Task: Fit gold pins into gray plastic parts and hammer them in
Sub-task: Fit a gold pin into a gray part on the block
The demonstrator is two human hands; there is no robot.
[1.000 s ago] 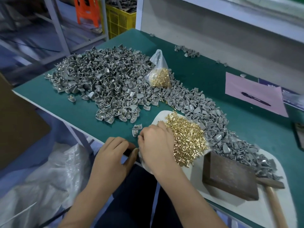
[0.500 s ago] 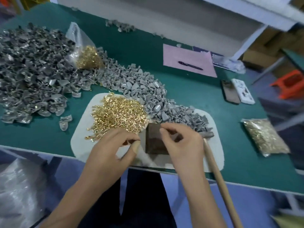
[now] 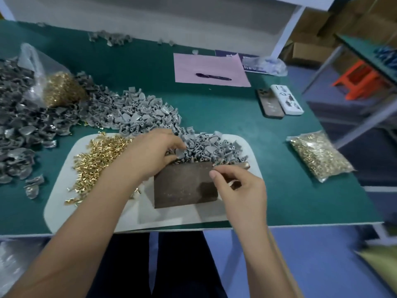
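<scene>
A white mat (image 3: pixel 64 203) lies on the green table. On it are a heap of loose gold pins (image 3: pixel 96 155), a dark brown block (image 3: pixel 184 186) and the near end of a long pile of gray plastic parts (image 3: pixel 206 147). My left hand (image 3: pixel 150 153) reaches over the pins and pinches one gray part (image 3: pixel 180 153) at the pile's edge. My right hand (image 3: pixel 240 190) hovers over the block's right corner and pinches a small gold pin (image 3: pixel 216 165) between thumb and forefinger. A hammer's head (image 3: pixel 243 165) shows just beyond my right hand.
A bigger heap of gray parts (image 3: pixel 19 130) fills the left. A plastic bag of gold pins (image 3: pixel 58 87) lies on it. Another sealed bag of pins (image 3: pixel 318 155) sits at the right edge. Pink paper (image 3: pixel 206 63) with a pen (image 3: pixel 212 76) and two phones (image 3: pixel 279 102) lie farther back.
The view swung right. My left hand moved from the gold pins forward to the gray pile and took a part. My right hand shifted right over the block's corner, pinching a pin.
</scene>
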